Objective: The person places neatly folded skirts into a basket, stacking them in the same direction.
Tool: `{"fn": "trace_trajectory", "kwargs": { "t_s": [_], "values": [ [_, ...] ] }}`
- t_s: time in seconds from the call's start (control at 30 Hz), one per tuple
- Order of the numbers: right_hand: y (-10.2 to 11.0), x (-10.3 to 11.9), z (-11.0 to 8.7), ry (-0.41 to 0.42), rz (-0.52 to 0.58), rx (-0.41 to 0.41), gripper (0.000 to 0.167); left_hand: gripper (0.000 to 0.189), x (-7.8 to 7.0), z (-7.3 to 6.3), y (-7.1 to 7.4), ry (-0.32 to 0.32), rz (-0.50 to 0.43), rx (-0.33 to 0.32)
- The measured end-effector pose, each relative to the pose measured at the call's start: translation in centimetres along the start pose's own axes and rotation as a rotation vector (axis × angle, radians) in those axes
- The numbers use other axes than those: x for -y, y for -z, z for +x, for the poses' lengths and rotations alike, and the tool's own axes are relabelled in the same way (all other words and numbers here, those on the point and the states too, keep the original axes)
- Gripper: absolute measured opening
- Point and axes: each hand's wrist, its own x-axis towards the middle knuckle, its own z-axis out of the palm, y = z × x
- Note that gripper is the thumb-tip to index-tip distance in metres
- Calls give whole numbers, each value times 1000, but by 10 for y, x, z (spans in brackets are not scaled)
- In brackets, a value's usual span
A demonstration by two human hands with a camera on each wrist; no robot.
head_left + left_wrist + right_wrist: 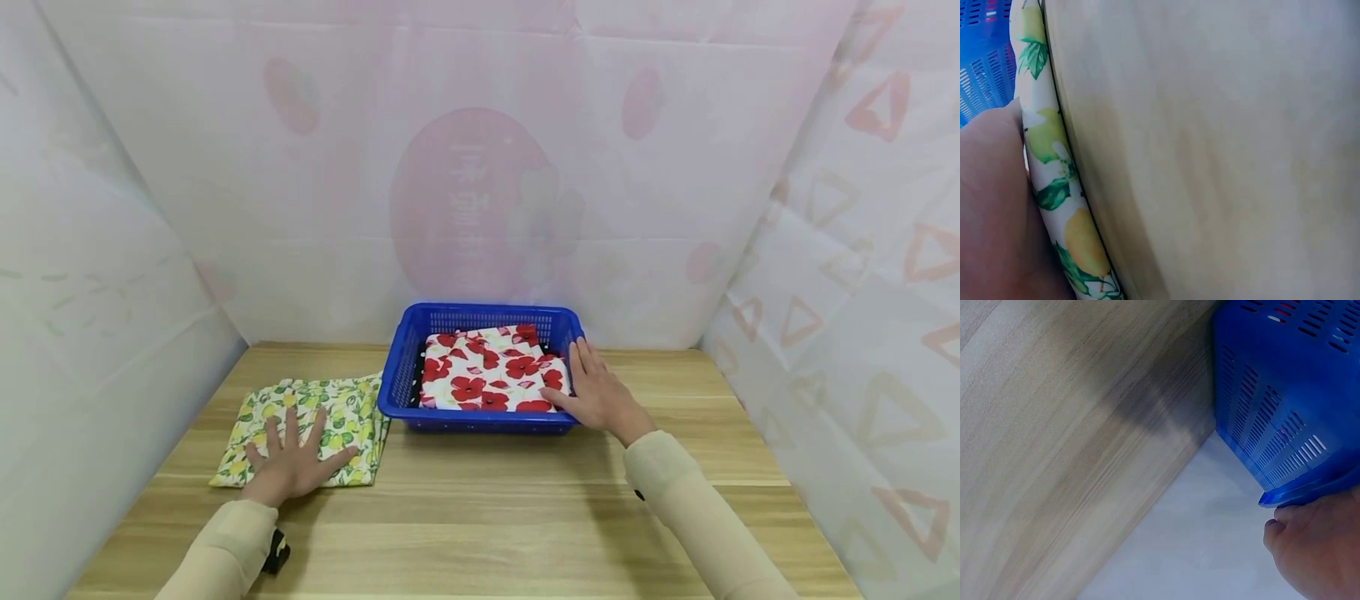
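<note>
On the left of the wooden table lies a folded cloth printed with yellow lemons and green leaves [341,408]. My left hand [294,467] rests flat on its near part, fingers spread. The left wrist view shows the fold of this lemon cloth [1054,162] close beside the hand. A blue plastic basket [480,423] stands at the middle, holding a folded white cloth with red flowers [491,367]. My right hand [600,396] lies over the basket's right rim, fingers extended along it and thumb reaching inward over the flowered cloth.
Black fabric with white dots [417,379] shows beside the flowered cloth in the basket. Pale printed sheeting [337,208] rises behind the table and along both sides. The lemon cloth's right edge meets the basket's left side.
</note>
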Motion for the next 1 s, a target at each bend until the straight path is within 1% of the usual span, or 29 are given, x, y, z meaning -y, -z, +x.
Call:
{"fn": "trace_trajectory", "kwargs": {
  "t_s": [0.13, 0.23, 0.37, 0.47, 0.6, 0.77, 1.0],
  "values": [
    [1, 0, 0, -7, 2, -4, 110, 114, -3, -5, 0, 0, 1, -2],
    [1, 0, -1, -8, -4, -6, 110, 114, -5, -9, 1, 0, 1, 8],
    [1, 1, -1, -4, -13, -10, 111, 114, -9, -17, 2, 11, 10, 30],
    [1, 1, 0, -1, -14, -13, 111, 115, -13, -24, 2, 26, 18, 32],
    [1, 2, 1, 1, -13, -8, 111, 116, -18, -34, -1, 43, 45, 17],
    [1, 2, 0, 5, -14, -3, 111, 116, -22, -45, -8, 47, 87, -14],
    [3, 3, -1, -1, -18, 3, 110, 116, -30, -59, -13, 56, 111, -23]
  ]
}}
